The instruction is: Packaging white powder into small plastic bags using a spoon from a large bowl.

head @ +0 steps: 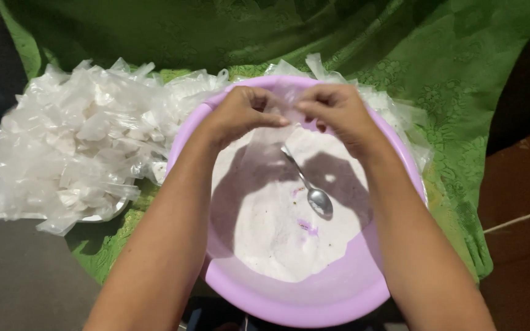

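Hands: left hand (240,113) and right hand (338,113) meet above the far half of the basin, thumbs toward each other.
Held item: small clear plastic bag (271,132), pinched at its top edge between both hands, hanging down toward the powder.
Fingers: left fingers (271,119) closed on the bag's top; right fingers (307,105) closed on the same edge, just beside the left.
Bag axis: long axis runs from the hands down and toward the person; mouth up at the fingertips.
Basin: lilac plastic basin (289,303), round, holding white powder (277,233) with a few purple flecks.
Spoon: metal spoon (308,184) lies in the powder, bowl toward the person, handle pointing up toward the hands, directly below the right hand, which is the nearer one.
Left side: heap of empty clear bags (69,141) well apart from the hands.
Underlay: green cloth (449,79) beneath basin and heap.
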